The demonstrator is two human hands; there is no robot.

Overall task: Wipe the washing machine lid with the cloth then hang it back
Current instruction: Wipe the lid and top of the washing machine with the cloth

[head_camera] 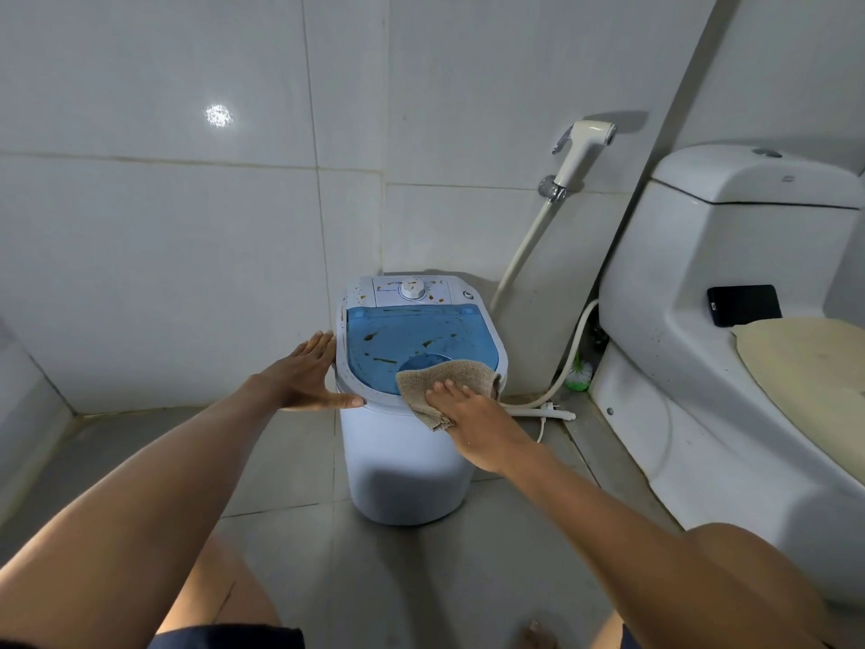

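Observation:
A small white washing machine [402, 466] stands on the floor against the back wall. Its blue translucent lid [412, 339] carries brown streaks and spots, and the white control panel behind it is spotted too. A beige woven cloth [444, 381] lies on the lid's near right edge. My right hand [477, 423] presses flat on the cloth, fingers spread over it. My left hand [309, 377] rests flat against the machine's left rim, fingers together, holding nothing.
A white toilet [702, 320] stands at the right with a beige seat cover and a black phone [744, 304] on its ledge. A bidet sprayer [580, 152] hangs on the wall, its hose running down. Pipes lie on the floor between machine and toilet.

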